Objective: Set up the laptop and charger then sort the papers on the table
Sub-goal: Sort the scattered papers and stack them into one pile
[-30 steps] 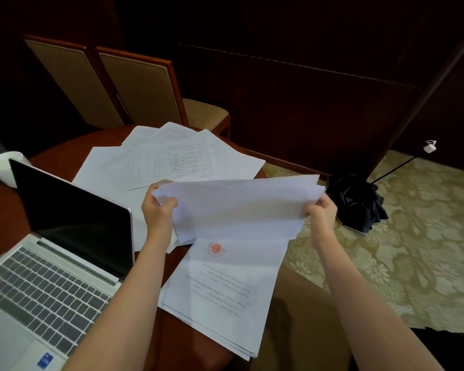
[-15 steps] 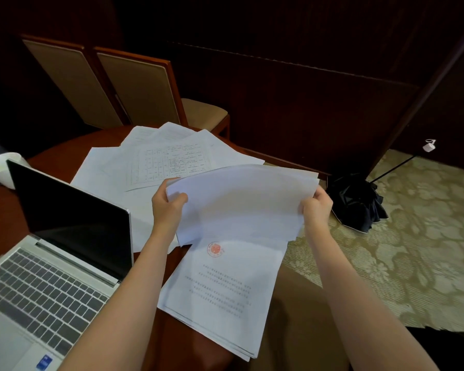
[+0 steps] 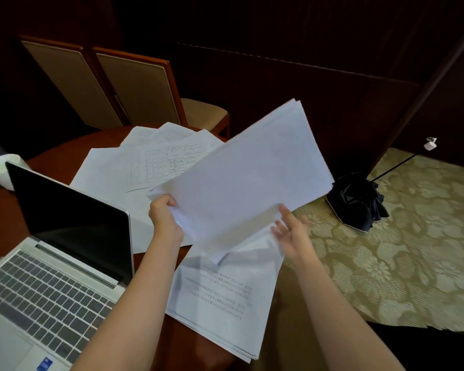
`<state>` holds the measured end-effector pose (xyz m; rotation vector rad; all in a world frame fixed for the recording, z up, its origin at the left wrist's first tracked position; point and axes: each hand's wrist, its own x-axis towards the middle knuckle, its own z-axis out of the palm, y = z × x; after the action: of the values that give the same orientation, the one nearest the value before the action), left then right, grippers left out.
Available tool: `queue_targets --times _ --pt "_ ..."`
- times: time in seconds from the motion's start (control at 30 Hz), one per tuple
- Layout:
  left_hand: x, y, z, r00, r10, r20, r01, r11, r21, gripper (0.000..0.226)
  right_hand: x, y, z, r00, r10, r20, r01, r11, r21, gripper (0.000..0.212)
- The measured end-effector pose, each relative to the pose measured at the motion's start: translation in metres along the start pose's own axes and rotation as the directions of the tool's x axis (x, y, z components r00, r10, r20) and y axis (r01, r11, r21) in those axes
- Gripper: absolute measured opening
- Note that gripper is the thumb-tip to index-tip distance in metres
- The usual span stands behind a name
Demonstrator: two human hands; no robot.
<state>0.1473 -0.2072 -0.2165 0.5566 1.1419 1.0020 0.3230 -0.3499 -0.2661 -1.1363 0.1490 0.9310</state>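
One hand only now grips the sheaf (image 3: 247, 178): the left hand (image 3: 164, 218) pinches its lower corner, tilted up above the table (image 3: 56, 156); the right hand (image 3: 292, 234) has released (fingers spread, blurred); laptop (image 3: 65, 250) stands open; sorting is mid-way, likely a regrip.

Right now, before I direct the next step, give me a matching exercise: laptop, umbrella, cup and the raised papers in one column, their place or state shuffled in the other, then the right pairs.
Column one
1. laptop
2. umbrella
3. cup
4. raised papers

Column two
A. lying on the carpet
B. gripped by the left hand
C. lid open, screen dark
D. at the far left edge of view, beyond the laptop

Pairs: 1-C, 2-A, 3-D, 4-B
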Motion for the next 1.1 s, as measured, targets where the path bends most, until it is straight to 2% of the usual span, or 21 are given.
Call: queue_targets --times 0.07,0.13,0.17,0.23,0.3,0.33,0.43,0.6,0.8,0.97,1.03,1.1 --pt "0.001 -0.008 -0.001 0.998 -0.066 0.019 0.066 0.998 0.01 0.032 -0.003 0.01 0.002 0.993 0.008 0.119 -0.008 1.0 -0.001 0.049" --pt "0.004 -0.013 -0.005 0.994 -0.11 -0.013 0.111 0.983 0.147 0.024 -0.005 0.012 0.005 0.999 -0.033 0.042 0.039 0.987 -0.154 0.018" --pt "0.005 -0.015 -0.009 0.995 -0.088 -0.044 0.096 0.961 0.259 0.02 -0.002 0.013 0.003 0.997 -0.07 -0.037 0.058 0.967 -0.247 0.015" --pt "0.013 -0.018 -0.02 0.997 0.019 -0.071 0.018 0.877 0.479 0.031 0.0 0.014 -0.007 0.987 -0.119 -0.107 0.068 0.916 -0.395 0.015" --pt "0.019 -0.019 -0.027 0.998 0.065 0.004 -0.051 0.741 0.67 0.037 0.0 0.02 -0.016 0.986 -0.099 -0.134 0.009 0.834 -0.551 0.006" --pt "0.02 -0.021 -0.027 0.997 0.032 0.065 -0.069 0.667 0.742 0.039 0.001 0.025 -0.021 0.985 -0.068 -0.156 -0.04 0.799 -0.601 0.012" --pt "0.018 -0.033 -0.02 0.968 -0.15 0.2 -0.104 0.486 0.868 0.047 -0.005 0.037 -0.02 0.974 -0.047 -0.222 -0.105 0.774 -0.625 0.006" --pt "0.018 -0.056 -0.022 0.945 -0.227 0.234 -0.178 0.244 0.953 0.052 -0.017 0.055 -0.021 0.961 -0.145 -0.235 -0.074 0.684 -0.726 0.023" --pt "0.017 -0.06 -0.03 0.96 -0.158 0.231 -0.199 0.197 0.96 0.04 -0.023 0.059 -0.026 0.964 -0.179 -0.194 -0.049 0.603 -0.797 0.039" --pt "0.016 -0.06 -0.03 0.972 -0.093 0.214 -0.219 -0.045 0.975 0.009 -0.022 0.066 -0.024 0.959 -0.188 -0.214 -0.074 0.559 -0.826 0.042" --pt "0.016 -0.06 -0.029 0.976 -0.08 0.203 -0.212 -0.136 0.968 0.01 -0.023 0.072 -0.024 0.925 -0.269 -0.268 -0.103 0.501 -0.859 0.055" --pt "0.02 -0.062 -0.028 0.974 -0.071 0.217 -0.226 -0.158 0.961 0.025 -0.025 0.073 -0.02 0.901 -0.299 -0.315 -0.144 0.478 -0.866 0.071"
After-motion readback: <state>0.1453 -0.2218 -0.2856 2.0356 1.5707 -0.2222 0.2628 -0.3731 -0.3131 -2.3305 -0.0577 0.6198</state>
